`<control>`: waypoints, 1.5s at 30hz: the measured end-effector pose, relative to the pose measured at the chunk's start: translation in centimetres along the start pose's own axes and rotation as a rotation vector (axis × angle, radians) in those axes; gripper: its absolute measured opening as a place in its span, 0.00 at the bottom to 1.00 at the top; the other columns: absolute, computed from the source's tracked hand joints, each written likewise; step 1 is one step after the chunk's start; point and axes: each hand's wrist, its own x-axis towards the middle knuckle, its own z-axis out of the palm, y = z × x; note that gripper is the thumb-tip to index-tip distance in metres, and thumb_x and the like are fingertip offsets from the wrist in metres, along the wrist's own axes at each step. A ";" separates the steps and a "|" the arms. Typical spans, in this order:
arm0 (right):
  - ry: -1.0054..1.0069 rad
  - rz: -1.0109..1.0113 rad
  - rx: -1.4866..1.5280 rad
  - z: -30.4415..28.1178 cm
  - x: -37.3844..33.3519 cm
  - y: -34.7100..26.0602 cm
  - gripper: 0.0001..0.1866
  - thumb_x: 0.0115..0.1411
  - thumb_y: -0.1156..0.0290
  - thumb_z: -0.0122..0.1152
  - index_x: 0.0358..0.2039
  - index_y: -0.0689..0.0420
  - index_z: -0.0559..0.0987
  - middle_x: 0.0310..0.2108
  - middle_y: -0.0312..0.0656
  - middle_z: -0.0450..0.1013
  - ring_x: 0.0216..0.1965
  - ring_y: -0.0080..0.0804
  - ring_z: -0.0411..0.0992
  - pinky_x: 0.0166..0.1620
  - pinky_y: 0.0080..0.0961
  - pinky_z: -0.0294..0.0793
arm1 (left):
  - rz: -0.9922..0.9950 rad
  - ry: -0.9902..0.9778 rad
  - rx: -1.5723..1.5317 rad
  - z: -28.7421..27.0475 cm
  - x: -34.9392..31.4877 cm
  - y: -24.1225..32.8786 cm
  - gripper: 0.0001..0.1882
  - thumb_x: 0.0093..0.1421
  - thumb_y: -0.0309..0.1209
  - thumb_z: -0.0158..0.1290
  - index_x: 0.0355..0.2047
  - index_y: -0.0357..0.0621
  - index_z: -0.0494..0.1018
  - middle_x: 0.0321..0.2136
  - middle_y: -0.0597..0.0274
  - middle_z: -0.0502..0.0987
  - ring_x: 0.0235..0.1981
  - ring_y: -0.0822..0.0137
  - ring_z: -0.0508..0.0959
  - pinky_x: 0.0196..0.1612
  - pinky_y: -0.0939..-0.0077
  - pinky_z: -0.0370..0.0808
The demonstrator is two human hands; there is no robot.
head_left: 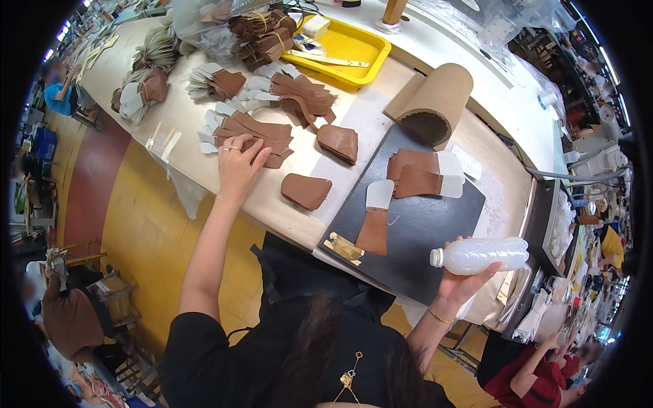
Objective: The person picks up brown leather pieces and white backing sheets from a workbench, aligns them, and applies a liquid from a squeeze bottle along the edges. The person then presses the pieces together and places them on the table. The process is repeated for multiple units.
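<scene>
My right hand (pixel 457 289) is closed around a clear plastic bottle (pixel 484 256) with whitish contents, held on its side above a black board (pixel 435 231). My left hand (pixel 238 166) reaches to a fanned row of brown leather pieces (pixel 262 132) with pale grey ends. Its fingers are spread and touch the near side of that row. On the board lies a single brown piece with a pale end (pixel 373 228), beside a small stack of similar pieces (pixel 416 178). Two stacks of brown leather pieces (pixel 306 191) (pixel 338 143) sit between my left hand and the board.
A curved brown roll (pixel 442 102) stands behind the board. At the back are a yellow tray (pixel 364 71) holding tools and rubber-banded brown bundles (pixel 262 34). More grey-ended bundles (pixel 144 92) lie at the far left. Other people (pixel 61 92) work farther off.
</scene>
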 end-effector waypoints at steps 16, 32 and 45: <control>0.053 -0.050 -0.060 0.5 -0.1 -0.1 0.41 0.54 0.35 0.55 0.55 0.54 0.60 0.43 0.50 0.68 0.43 0.47 0.71 0.42 0.50 0.76 | 0.005 -0.182 0.260 4.0 3.4 -2.4 0.28 0.67 0.45 0.37 0.65 0.49 0.56 0.67 0.57 0.52 0.68 0.58 0.51 0.67 0.49 0.43; 0.023 -0.037 -0.051 1.1 0.3 0.0 0.42 0.54 0.35 0.55 0.56 0.54 0.59 0.43 0.50 0.68 0.43 0.46 0.71 0.42 0.51 0.75 | -0.092 -0.205 0.357 1.9 2.2 -10.1 0.27 0.68 0.48 0.35 0.65 0.58 0.57 0.69 0.57 0.46 0.68 0.58 0.50 0.66 0.47 0.44; 0.017 -0.011 -0.020 0.9 0.9 0.7 0.43 0.54 0.34 0.55 0.56 0.56 0.60 0.43 0.49 0.69 0.43 0.47 0.72 0.42 0.51 0.75 | 0.062 0.042 -0.064 1.1 7.0 -4.2 0.34 0.64 0.50 0.45 0.67 0.56 0.51 0.69 0.60 0.45 0.70 0.60 0.43 0.68 0.51 0.37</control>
